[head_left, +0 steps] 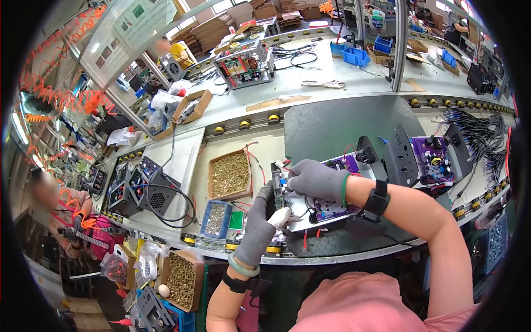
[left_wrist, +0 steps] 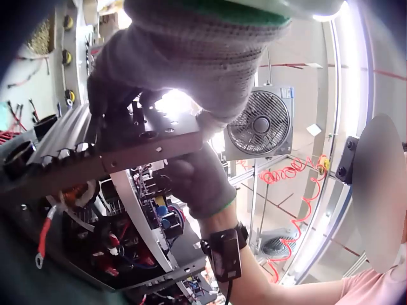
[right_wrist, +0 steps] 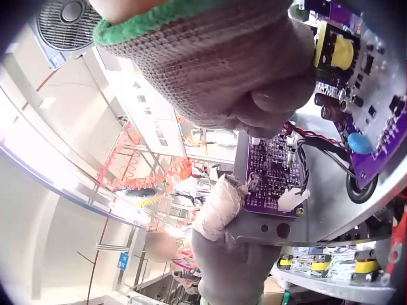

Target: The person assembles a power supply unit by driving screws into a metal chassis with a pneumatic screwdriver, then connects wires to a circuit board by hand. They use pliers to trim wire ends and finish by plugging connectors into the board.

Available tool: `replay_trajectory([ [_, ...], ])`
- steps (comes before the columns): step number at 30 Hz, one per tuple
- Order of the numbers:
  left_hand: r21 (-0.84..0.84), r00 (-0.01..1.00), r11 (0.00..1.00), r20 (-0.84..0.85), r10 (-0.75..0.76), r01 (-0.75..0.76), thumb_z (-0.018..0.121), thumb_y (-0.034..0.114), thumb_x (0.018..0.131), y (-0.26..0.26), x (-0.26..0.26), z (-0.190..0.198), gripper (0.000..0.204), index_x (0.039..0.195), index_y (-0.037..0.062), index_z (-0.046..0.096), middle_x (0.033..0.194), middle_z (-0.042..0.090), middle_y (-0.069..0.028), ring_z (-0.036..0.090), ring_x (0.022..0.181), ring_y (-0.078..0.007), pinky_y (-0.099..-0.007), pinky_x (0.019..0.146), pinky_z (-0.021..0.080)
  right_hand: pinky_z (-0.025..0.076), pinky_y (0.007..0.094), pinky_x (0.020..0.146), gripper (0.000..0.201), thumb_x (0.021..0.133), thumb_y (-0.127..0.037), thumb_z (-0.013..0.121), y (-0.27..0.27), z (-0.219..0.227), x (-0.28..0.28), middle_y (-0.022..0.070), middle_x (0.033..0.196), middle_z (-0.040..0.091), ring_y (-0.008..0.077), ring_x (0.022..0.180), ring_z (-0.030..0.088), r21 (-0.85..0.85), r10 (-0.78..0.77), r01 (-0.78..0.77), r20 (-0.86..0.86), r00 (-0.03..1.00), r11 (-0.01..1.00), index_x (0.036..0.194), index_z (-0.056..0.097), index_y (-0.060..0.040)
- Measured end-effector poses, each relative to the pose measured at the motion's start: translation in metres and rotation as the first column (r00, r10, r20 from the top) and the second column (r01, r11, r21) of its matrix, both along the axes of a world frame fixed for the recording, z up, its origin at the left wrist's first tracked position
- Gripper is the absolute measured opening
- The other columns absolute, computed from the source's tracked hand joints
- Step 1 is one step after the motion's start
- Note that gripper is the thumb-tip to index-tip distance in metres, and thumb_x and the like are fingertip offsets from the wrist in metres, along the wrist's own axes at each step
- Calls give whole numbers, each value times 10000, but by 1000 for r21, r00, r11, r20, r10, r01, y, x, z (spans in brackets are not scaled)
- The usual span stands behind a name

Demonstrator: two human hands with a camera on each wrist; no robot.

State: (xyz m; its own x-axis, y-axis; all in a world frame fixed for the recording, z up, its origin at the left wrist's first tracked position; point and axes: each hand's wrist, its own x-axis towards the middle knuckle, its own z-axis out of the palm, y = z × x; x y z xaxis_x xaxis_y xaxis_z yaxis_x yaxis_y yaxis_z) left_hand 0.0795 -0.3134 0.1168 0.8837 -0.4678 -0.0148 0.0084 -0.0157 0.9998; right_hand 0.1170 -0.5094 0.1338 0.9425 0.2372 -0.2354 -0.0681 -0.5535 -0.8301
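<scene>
Two-handed at the chassis (head_left: 299, 223) on the worktop (head_left: 269, 145), with a parts box (head_left: 232, 197) leftward: gripping its end panel (left_wrist: 149, 148) with left hand (head_left: 256, 232), bending right hand (head_left: 319, 181) over it, with hold unclear.

The head view is bright and evenly lit, its wide lens bowing the scene into a dark round border. In the left wrist view, a long tube light (left_wrist: 356, 70) burns white at upper right, glare flares beneath the glove (left_wrist: 184, 63), and the lower left sinks into shadow. The right wrist view washes out at left, its corners black.
</scene>
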Motion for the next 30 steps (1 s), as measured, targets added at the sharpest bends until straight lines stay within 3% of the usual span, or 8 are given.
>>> replay_trajectory([
  [9, -45, 999, 998, -24, 41, -42, 595, 82, 845, 1, -1, -8, 671, 1470, -33, 381, 1307, 562, -104, 544, 1169, -169, -315, 1022, 420, 441, 301, 508, 228, 836, -164, 625, -2, 6, 4, 56, 679, 605, 137, 551, 550, 189, -3, 53, -255, 967, 981, 834, 639, 64],
  [14, -48, 995, 996, 65, 76, -73, 582, 11, 909, -3, 1, -19, 649, 1491, -53, 302, 1227, 593, -138, 642, 1022, -164, -290, 840, 577, 402, 306, 401, 207, 887, -146, 589, 9, -12, 3, 49, 645, 588, 134, 462, 525, 396, 26, 138, -380, 925, 908, 815, 605, 47],
  [16, -100, 993, 989, 26, 113, -109, 566, 6, 921, -9, -2, -21, 629, 1492, -43, 307, 1213, 596, -132, 644, 1008, -154, -284, 812, 583, 417, 317, 411, 211, 916, -160, 578, 20, 5, -11, 56, 611, 579, 137, 470, 542, 178, -150, 176, -150, 977, 968, 851, 608, 39],
  [18, -152, 988, 976, -14, 154, -154, 550, 2, 934, -14, -7, -23, 609, 1493, -33, 312, 1199, 599, -125, 646, 993, -145, -278, 784, 589, 464, 328, 477, 234, 944, -180, 566, 16, 14, -14, 69, 602, 597, 141, 514, 582, 13, -107, 109, -118, 987, 994, 875, 632, 33],
  [21, -106, 977, 976, -115, 178, -190, 553, 16, 946, -13, -8, -22, 577, 1484, -13, 347, 1178, 614, -113, 650, 967, -138, -269, 770, 579, 500, 328, 548, 251, 959, -182, 555, 7, -3, -13, 79, 655, 655, 145, 548, 613, -166, 48, -2, 278, 959, 986, 880, 653, 36],
  [26, -44, 976, 976, 39, 216, -214, 562, 39, 944, -13, -5, -24, 447, 1377, -46, 486, 1105, 667, -122, 661, 928, -153, -277, 814, 554, 496, 344, 553, 230, 942, -164, 560, 10, -5, -9, 118, 652, 646, 149, 560, 613, -6, -16, 17, 99, 995, 1000, 912, 666, 38],
  [28, 22, 948, 961, 172, 267, -275, 584, 67, 930, -15, -6, -32, 385, 1290, -66, 556, 1044, 687, -155, 672, 914, -172, -296, 807, 540, 523, 468, 808, 242, 885, -190, 555, 22, -16, -10, 270, 877, 664, 427, 886, 655, -76, -128, 148, 225, 966, 986, 911, 688, 10],
  [30, -36, 929, 958, 238, 284, -284, 608, 115, 917, -15, 2, -41, 383, 1253, -65, 583, 1011, 693, -182, 680, 902, -194, -320, 785, 531, 521, 470, 816, 243, 879, -186, 549, 20, -20, -11, 270, 878, 663, 430, 889, 653, -25, -156, 168, 253, 955, 986, 920, 689, 8],
])
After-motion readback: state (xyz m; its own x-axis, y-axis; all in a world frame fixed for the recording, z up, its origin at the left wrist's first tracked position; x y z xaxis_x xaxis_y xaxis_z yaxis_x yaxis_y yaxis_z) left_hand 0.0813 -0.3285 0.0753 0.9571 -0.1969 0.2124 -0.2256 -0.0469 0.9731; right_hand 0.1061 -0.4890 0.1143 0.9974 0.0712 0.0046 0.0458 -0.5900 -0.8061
